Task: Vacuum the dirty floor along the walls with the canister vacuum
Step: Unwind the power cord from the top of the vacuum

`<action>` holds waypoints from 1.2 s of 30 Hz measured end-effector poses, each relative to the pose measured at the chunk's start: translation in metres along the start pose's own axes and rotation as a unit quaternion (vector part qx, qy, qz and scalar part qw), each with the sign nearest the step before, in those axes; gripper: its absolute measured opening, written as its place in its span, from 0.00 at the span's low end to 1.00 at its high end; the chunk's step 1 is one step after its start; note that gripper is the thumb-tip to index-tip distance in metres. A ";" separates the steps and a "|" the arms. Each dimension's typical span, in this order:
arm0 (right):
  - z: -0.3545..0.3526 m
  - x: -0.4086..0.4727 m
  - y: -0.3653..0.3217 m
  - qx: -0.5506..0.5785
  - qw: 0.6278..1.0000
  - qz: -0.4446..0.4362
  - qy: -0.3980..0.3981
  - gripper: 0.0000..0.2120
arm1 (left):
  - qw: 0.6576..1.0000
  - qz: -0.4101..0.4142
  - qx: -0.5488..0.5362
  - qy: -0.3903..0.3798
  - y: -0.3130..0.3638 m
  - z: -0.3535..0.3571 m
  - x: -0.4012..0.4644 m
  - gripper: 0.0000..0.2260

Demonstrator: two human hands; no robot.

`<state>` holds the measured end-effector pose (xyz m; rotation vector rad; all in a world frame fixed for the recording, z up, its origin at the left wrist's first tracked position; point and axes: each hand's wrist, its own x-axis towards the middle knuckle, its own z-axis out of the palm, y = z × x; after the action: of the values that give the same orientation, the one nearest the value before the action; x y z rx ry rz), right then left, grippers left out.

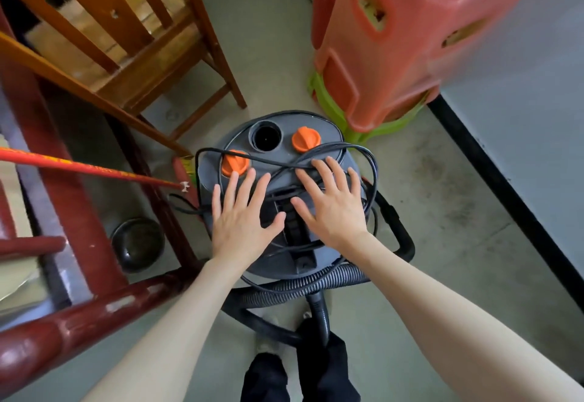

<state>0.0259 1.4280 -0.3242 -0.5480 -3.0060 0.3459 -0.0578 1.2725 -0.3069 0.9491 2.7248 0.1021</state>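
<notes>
A grey canister vacuum [278, 155] with two orange knobs and an open round port stands on the floor in front of me. A black power cord [363, 152] lies looped over its lid. Its ribbed grey hose [303, 284] curls around the near side. My left hand [240, 218] is spread flat, fingers straight, over the left of the lid. My right hand [331, 202] is spread the same way over the right, above the cord and the black handle. Neither hand grips anything.
A wooden chair [132, 54] and dark red furniture frame [94, 303] crowd the left, with a red broom stick [94, 169] and a metal bowl [139, 243]. Stacked orange and green plastic stools [388, 54] stand at right. A grey wall with black skirting [505, 193] runs along the right.
</notes>
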 end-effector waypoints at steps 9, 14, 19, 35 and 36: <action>0.003 -0.069 -0.025 0.001 0.997 0.073 0.030 0.24 | 0.999 0.047 0.002 0.011 0.005 0.016 -0.052 0.35; 0.003 -0.113 -0.036 -0.001 0.996 0.088 0.030 0.24 | 0.997 0.073 0.018 -0.027 0.003 0.020 -0.090 0.38; 0.003 -0.156 -0.045 -0.013 0.996 0.087 0.025 0.25 | 0.996 0.084 0.025 -0.029 0.005 0.029 -0.126 0.37; 0.008 -0.273 -0.113 -0.086 0.984 0.159 0.006 0.26 | 0.983 0.181 0.021 -0.020 -0.017 0.050 -0.230 0.33; 0.010 -0.282 -0.119 -0.086 0.983 0.163 0.009 0.26 | 0.981 0.190 0.022 -0.024 -0.020 0.052 -0.237 0.33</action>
<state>0.2478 1.2174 -0.3135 -1.0577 -2.9400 0.0949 0.1225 1.1089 -0.3087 1.4539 2.4783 0.0858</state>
